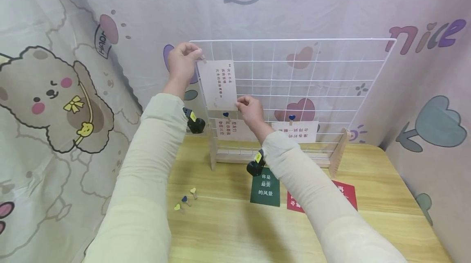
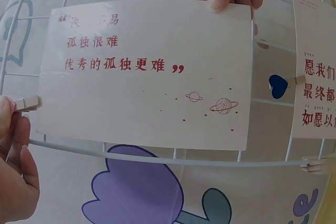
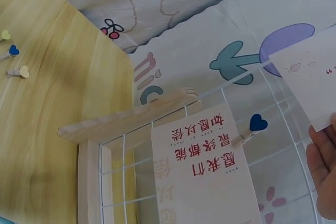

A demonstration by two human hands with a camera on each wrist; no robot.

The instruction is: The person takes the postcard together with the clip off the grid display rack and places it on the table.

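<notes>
My left hand (image 1: 182, 64) pinches a small wooden clothespin (image 2: 27, 103) at the top edge of a white card (image 1: 217, 87). Lines of text and small drawn planets mark this card, which lies upright against the upper left of a white wire grid (image 1: 294, 40). The thumb and fingers of my right hand (image 1: 252, 111) hold the same card near its lower right corner. Just below hangs another printed card (image 1: 237, 131), with a blue-heart clothespin (image 1: 225, 114) at its top. My right hand and wrist partly cover that lower card in the head view.
To the right, a third white card (image 1: 307, 132) hangs under a blue-heart clothespin (image 1: 292, 118). Wooden feet (image 1: 337, 154) support the grid on the wooden table (image 1: 206, 234). Three heart clothespins (image 1: 185, 199) lie at left; a green card (image 1: 265, 191) and red cards (image 1: 347, 193) lie in front.
</notes>
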